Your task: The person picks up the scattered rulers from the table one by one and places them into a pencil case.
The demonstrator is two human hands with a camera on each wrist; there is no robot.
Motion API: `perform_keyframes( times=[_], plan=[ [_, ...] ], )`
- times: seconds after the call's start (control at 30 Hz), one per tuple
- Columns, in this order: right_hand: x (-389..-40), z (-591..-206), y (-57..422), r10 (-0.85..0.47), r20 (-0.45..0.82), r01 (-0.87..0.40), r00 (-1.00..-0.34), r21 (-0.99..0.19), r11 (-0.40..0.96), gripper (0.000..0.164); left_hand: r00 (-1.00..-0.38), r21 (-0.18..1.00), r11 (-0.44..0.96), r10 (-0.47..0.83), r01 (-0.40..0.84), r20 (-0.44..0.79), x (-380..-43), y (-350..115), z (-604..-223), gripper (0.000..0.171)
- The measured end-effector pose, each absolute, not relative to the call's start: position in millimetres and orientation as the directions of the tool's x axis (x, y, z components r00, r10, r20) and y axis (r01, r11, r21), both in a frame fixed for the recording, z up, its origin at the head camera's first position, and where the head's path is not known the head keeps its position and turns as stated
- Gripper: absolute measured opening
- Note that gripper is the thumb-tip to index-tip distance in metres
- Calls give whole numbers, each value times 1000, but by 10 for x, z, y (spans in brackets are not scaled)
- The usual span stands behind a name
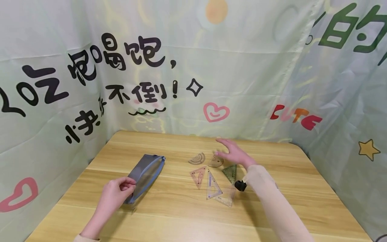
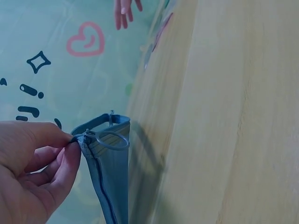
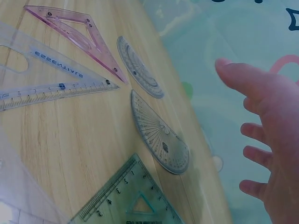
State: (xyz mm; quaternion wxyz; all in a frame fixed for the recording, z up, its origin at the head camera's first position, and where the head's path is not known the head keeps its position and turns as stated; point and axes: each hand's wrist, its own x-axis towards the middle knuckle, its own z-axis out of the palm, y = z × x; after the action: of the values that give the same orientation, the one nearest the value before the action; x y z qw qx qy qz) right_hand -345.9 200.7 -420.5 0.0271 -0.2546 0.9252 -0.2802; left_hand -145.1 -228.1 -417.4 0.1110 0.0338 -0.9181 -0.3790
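Observation:
My left hand (image 1: 116,191) pinches the edge of a blue-grey zippered pencil pouch (image 1: 142,168) whose top gapes; the left wrist view shows thumb and fingertips on the rim beside a zipper ring (image 2: 112,141). Above the table, my right hand (image 1: 234,154) hovers with fingers spread, holding nothing. Under and near it lie two clear protractors (image 3: 161,133), partly covered by the hand in the head view. Closer to me are a green set square (image 1: 230,173), a pink set square (image 1: 198,176), a clear set square with blue print (image 1: 213,186) and another clear one (image 1: 226,198).
The wooden table (image 1: 178,215) carries everything. Printed cloth curtains (image 1: 187,67) close off its back and both sides. A small black object (image 1: 240,185) sits at the right wrist, by the sleeve.

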Motion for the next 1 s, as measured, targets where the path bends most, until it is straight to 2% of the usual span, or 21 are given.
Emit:
perform_keyframes(
  times=[0.5, 1.0],
  plan=[
    [-3518, -4300, 1968, -487, 74, -428, -870, -602, 674, 85, -980, 806, 590, -180, -37, 87, -1489, -2256, -4168, 14],
    [-3521, -4485, 1937, -499, 18, -391, -867, -645, 657, 86, -978, 859, 503, -207, -89, 20, -1473, -2236, -4182, 19]
  ],
)
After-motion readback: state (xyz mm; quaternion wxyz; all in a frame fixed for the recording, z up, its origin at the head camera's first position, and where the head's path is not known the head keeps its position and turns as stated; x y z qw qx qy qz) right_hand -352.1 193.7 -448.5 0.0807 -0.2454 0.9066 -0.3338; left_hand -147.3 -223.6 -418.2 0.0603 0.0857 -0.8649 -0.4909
